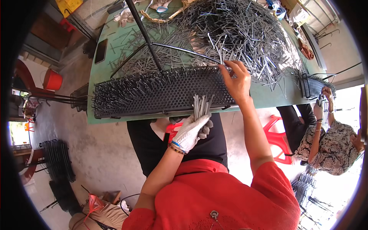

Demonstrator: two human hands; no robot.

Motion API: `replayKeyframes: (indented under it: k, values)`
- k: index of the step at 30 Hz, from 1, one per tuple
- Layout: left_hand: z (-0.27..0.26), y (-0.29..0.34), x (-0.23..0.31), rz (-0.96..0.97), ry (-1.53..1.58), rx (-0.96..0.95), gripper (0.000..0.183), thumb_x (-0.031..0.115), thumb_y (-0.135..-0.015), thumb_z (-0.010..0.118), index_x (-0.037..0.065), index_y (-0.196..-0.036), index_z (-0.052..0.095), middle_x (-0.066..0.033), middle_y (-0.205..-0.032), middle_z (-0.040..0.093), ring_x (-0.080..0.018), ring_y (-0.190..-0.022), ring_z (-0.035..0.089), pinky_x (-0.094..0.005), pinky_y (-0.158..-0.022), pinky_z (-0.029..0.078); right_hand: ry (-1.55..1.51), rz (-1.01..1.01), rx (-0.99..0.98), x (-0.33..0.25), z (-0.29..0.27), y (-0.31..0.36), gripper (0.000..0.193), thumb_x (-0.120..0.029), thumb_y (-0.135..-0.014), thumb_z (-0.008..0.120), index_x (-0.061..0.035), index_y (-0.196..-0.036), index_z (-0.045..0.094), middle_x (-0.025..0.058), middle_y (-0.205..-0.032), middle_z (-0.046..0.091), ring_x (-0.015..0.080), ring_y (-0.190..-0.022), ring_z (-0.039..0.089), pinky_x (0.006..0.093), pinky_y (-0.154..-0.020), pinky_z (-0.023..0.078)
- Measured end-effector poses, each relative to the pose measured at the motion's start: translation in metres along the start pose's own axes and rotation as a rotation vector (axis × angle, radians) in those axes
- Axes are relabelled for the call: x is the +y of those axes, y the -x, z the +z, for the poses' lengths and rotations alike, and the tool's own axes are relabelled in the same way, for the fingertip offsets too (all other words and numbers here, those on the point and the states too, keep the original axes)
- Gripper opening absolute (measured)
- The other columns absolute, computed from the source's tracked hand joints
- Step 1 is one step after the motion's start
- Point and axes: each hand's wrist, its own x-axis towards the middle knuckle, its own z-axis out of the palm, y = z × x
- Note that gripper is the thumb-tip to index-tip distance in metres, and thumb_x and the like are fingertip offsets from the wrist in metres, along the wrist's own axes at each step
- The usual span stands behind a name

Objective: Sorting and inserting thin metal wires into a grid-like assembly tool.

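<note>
My left hand [191,132], in a white glove with grey fingers, is closed round an upright bundle of thin metal rods [201,106] just in front of the table edge. Before it lies a long black perforated rack [180,91], its left part and far edge bristling with upright rods, while bare holes show in the middle and right. Over the rack's right part is my bare right hand [238,82]. Its thumb and forefinger are pinched at the lower end of a slim metal rod [221,57].
A big heap of loose rods [245,30] covers the far side of the green table [100,71]. A black metal frame [147,38] rises over the rack. At the right another person [331,147] works at a similar rack [312,86], near a red stool [274,140]. A phone-like dark slab [101,51] lies at left.
</note>
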Motion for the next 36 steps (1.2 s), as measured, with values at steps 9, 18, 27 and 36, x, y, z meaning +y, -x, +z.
replayKeyframes:
  k: [9,18,27,36]
  values:
    - [0.010,0.004,-0.001,0.124,-0.050,-0.023,0.021,0.025,-0.095,0.060,0.008,-0.107,0.058,-0.0025,-0.083,0.065,-0.0085,-0.064,0.062,-0.0192,-0.049,0.047,-0.611,0.584,-0.560,-0.033,-0.036,0.036,0.026,-0.022,-0.087,0.073,0.0019,-0.096,0.071,0.0036,-0.073,0.067,0.0052,-0.054,0.051,0.0216,-0.047,0.041]
    - [0.004,-0.003,-0.005,0.055,0.056,0.007,0.022,0.022,-0.097,0.056,0.004,-0.109,0.061,-0.0051,-0.083,0.065,-0.0086,-0.063,0.060,-0.0190,-0.050,0.046,-0.523,0.421,0.043,-0.023,-0.036,-0.002,0.017,-0.014,-0.089,0.069,0.0007,-0.097,0.070,0.0008,-0.074,0.066,0.0045,-0.055,0.051,0.0193,-0.050,0.041]
    - [0.004,-0.004,-0.004,0.073,-0.059,0.081,0.023,0.024,-0.095,0.058,0.004,-0.107,0.060,-0.0069,-0.085,0.067,-0.0133,-0.066,0.065,-0.0234,-0.055,0.054,-0.336,0.158,0.115,-0.005,-0.005,-0.015,0.013,-0.011,-0.088,0.069,-0.0021,-0.097,0.071,0.0025,-0.073,0.065,0.0059,-0.055,0.053,0.0215,-0.051,0.041]
    - [0.002,0.000,-0.005,0.036,-0.010,0.032,0.022,0.024,-0.097,0.055,0.008,-0.112,0.058,-0.0073,-0.087,0.068,-0.0151,-0.068,0.066,-0.0237,-0.053,0.054,-0.240,0.028,0.130,-0.006,0.001,-0.014,0.012,-0.009,-0.086,0.071,-0.0031,-0.096,0.071,0.0068,-0.079,0.068,0.0098,-0.060,0.058,0.0233,-0.056,0.046]
